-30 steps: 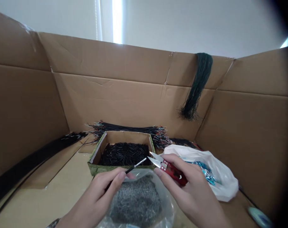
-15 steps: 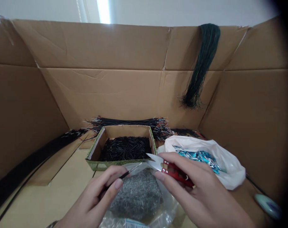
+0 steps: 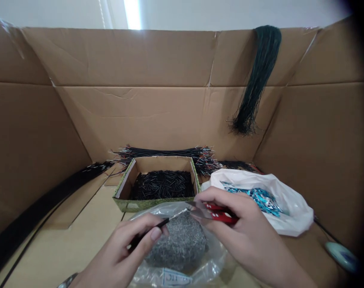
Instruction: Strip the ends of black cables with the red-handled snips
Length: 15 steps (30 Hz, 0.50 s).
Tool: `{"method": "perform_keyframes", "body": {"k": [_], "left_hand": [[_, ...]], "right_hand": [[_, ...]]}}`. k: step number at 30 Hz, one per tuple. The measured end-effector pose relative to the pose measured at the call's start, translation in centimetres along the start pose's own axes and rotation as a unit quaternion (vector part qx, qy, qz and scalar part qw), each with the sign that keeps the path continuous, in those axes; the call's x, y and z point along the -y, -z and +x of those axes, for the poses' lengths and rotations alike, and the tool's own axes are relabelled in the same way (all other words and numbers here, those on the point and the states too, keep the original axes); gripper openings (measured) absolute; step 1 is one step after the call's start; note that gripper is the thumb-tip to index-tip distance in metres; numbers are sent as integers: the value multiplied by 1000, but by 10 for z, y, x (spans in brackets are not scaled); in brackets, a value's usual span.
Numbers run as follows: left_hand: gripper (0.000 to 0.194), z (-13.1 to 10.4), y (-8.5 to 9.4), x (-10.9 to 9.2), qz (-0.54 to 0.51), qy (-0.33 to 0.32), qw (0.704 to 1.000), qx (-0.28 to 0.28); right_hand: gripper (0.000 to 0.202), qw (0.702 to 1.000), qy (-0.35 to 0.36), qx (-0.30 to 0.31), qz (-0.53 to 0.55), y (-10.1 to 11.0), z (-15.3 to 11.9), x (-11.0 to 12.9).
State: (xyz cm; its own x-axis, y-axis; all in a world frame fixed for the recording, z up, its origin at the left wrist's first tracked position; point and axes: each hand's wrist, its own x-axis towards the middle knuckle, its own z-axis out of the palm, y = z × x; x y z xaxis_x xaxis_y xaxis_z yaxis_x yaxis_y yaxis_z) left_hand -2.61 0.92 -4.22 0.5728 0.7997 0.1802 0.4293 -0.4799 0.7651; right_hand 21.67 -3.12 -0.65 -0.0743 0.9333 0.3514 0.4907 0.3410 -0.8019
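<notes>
My left hand (image 3: pixel 130 244) pinches a black cable (image 3: pixel 163 223) whose thin silvery end points up and to the right. Close by, my right hand (image 3: pixel 238 218) grips red-handled snips (image 3: pixel 222 216); their blades are apart, around or beside the cable's end, I cannot tell which. Beneath both hands lies a clear plastic bag (image 3: pixel 213 264) with a grey mass of fine clippings (image 3: pixel 178 244). Behind it stands a green-edged box (image 3: pixel 134 206) holding many short black pieces (image 3: pixel 164 185).
Bundled black wires (image 3: pixel 164 153) lie behind the box. A white bag (image 3: pixel 295 216) with blue shiny pieces sits right. Dark green threads (image 3: pixel 261 76) hang over the cardboard wall (image 3: pixel 134 60). Long black cables (image 3: pixel 44 200) run along the left, and a pale oval object (image 3: pixel 340 256) is far right.
The snips have turned and lowered, and their blades now meet the area of the cable's end. My left hand has moved slightly right with the cable. The view has shifted a little.
</notes>
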Motion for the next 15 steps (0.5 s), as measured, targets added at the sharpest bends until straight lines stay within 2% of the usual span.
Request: {"method": "perform_keyframes", "body": {"k": [5, 15], "left_hand": [[26, -2, -2, 0, -17, 3, 1000, 12], [29, 0, -2, -1, -43, 23, 999, 22]], "right_hand": [[25, 999, 23, 25, -5, -4, -1, 5], [37, 998, 49, 16, 20, -9, -1, -1]]}}
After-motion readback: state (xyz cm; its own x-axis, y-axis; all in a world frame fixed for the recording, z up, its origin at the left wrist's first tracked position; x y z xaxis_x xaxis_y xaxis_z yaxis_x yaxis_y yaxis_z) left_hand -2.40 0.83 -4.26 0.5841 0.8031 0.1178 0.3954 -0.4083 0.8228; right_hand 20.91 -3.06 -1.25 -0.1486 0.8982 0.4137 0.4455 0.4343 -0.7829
